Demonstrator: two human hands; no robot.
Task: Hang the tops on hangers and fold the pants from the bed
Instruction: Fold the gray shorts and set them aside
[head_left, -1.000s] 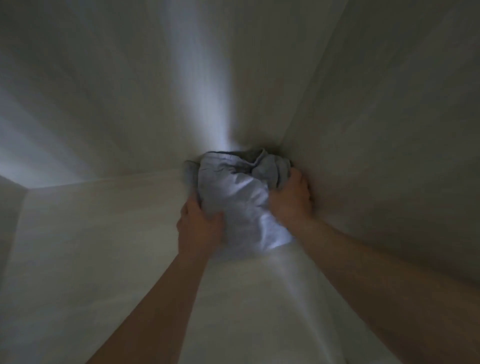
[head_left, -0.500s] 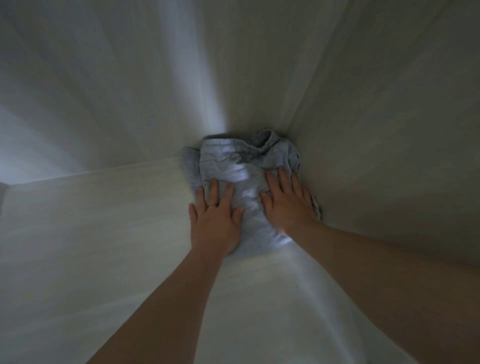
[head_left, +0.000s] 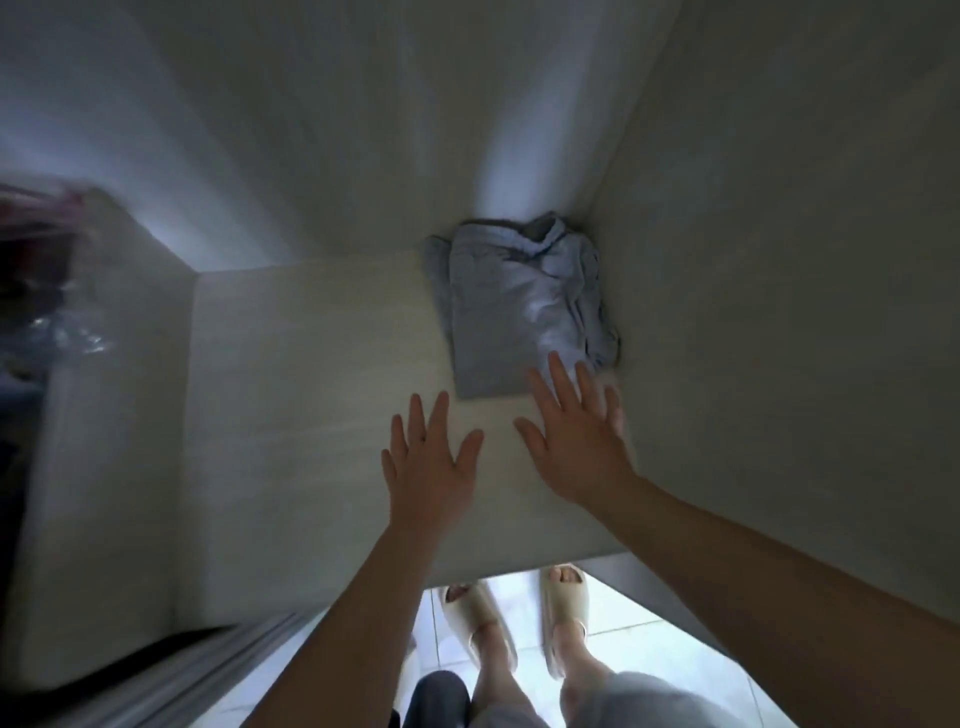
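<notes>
Folded light grey-blue pants (head_left: 506, 306) lie on a pale wooden wardrobe shelf (head_left: 311, 415), pushed into its back right corner against the side wall. My left hand (head_left: 431, 462) hovers over the bare shelf in front of the pants, fingers straight and spread, holding nothing. My right hand (head_left: 576, 441) is also flat and spread, its fingertips overlapping the near edge of the pants; whether they touch the cloth I cannot tell.
The wardrobe's right wall (head_left: 779, 312) and back panel (head_left: 363, 130) close in the shelf. A blurred side panel (head_left: 104, 415) with dark items behind it stands at the left. Below the shelf's front edge are a tiled floor and my feet in pale slippers (head_left: 563, 603).
Both hands have lifted off the pants and drawn back toward me. The view has pulled back and down, revealing the shelf's front edge and the floor. The pants stay in the corner.
</notes>
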